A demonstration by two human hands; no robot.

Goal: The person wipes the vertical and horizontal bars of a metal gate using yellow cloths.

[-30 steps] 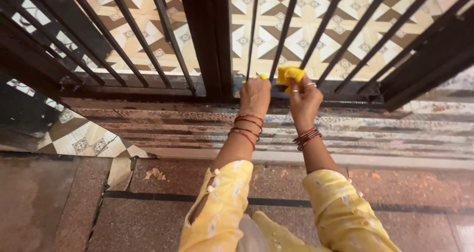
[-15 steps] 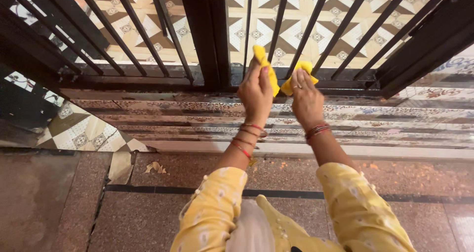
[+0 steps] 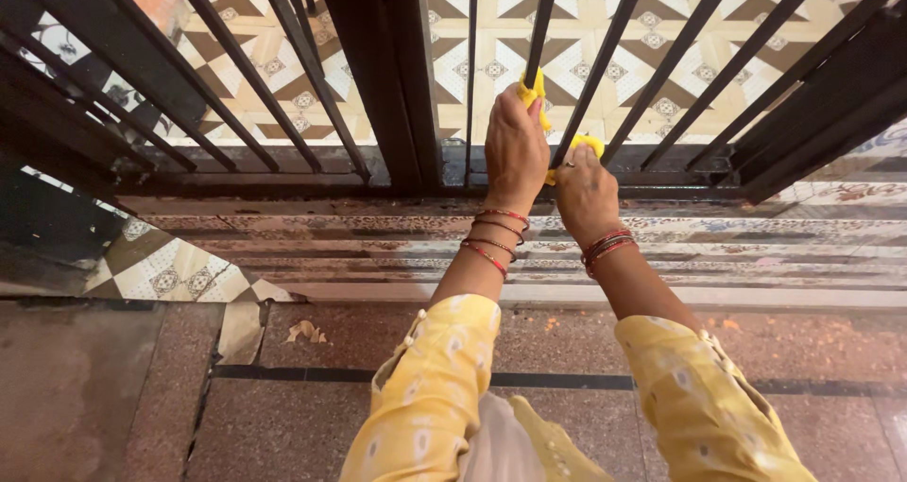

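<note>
Both arms outstretched, left hand [image 3: 515, 146] and right hand [image 3: 586, 194] clenched.

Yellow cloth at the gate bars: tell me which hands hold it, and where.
Both. The left hand grips the yellow cloth's upper end, the right hand its lower end, around a black bar.

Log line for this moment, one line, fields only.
left hand: grips yellow cloth around a black gate bar | right hand: holds cloth's lower end | below: patterned threshold

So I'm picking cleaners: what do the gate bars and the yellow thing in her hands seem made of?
Gate bars: likely metal painted glossy black, slim and straight with highlights. Yellow cloth: soft fabric, folding around a bar between left hand and right hand.
</note>
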